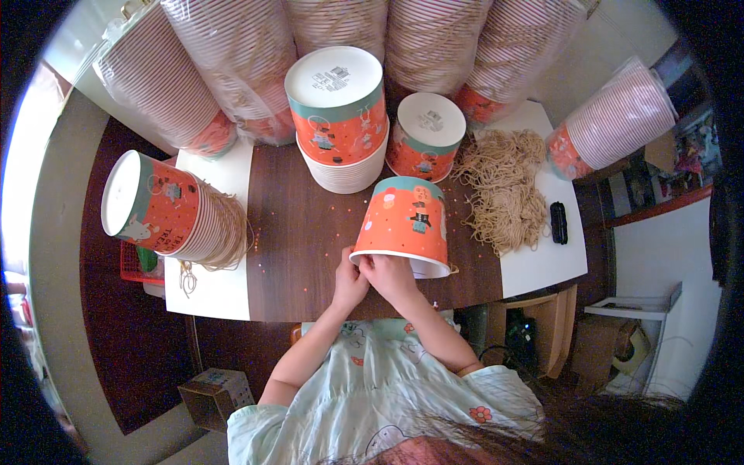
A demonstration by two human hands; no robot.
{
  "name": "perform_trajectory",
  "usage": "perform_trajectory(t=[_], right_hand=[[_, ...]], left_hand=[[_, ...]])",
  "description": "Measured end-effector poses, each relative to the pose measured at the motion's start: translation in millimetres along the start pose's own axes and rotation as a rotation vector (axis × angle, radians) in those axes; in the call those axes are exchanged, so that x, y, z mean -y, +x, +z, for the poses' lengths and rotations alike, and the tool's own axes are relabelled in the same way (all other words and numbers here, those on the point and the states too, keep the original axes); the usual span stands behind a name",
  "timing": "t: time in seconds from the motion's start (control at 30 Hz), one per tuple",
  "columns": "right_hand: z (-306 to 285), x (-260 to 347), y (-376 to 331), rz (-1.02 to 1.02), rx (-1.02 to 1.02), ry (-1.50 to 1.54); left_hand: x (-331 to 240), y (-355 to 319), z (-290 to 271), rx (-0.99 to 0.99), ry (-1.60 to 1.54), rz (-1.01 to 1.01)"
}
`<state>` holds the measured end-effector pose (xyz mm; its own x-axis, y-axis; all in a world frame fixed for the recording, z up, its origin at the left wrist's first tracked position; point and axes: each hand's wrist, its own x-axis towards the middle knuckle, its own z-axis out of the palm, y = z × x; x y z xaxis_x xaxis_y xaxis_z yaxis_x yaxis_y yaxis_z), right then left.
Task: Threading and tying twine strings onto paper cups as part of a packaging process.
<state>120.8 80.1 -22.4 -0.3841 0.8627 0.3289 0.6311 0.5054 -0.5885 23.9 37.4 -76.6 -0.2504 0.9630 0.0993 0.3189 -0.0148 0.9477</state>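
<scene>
An orange paper bucket (pixel 403 222) with a green band and cartoon figures is tilted in front of me, its white-rimmed mouth toward my body. At the left part of that rim, my left hand (pixel 351 280) is closed, its fingertips against the edge. My right hand (pixel 390 277) is closed right beside it, fingers bent at the same rim. Whether a cord end is pinched between the fingers is hidden. A short bit of beige cord (pixel 455 269) pokes out at the rim's right side.
Behind the bucket stand a nested bucket stack (pixel 341 128) and a shorter upturned bucket (pixel 425 139). A heap of beige cord (pixel 508 190) and a black object (pixel 559 223) lie right. Corded buckets (pixel 174 205) lie stacked left. Plastic-wrapped stacks (pixel 341 31) line the back.
</scene>
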Motion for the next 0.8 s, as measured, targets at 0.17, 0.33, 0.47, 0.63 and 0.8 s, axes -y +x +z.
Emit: perform_trajectory(t=[0.17, 0.33, 0.47, 0.63, 0.8], right_hand=[[-1.0, 3.1, 0.5, 0.005, 0.007, -0.026], [-2.5, 6.8, 1.4, 0.002, 0.005, 0.007], [0.8, 3.5, -0.5, -0.007, -0.005, 0.02], [-5.4, -0.4, -3.9, 0.082, 0.115, 0.272], [-24.7, 8.7, -10.5, 0.107, 0.142, 0.304]], left_hand=[[-1.6, 0.6, -0.7, 0.0, 0.002, 0.008], [-1.5, 0.4, -0.9, -0.007, 0.021, 0.04], [-2.5, -0.1, -0.4, -0.003, 0.012, 0.026], [-11.9, -7.1, -1.5, 0.007, -0.071, -0.009], [-20.5, -27.2, -3.1, 0.022, -0.097, -0.064]])
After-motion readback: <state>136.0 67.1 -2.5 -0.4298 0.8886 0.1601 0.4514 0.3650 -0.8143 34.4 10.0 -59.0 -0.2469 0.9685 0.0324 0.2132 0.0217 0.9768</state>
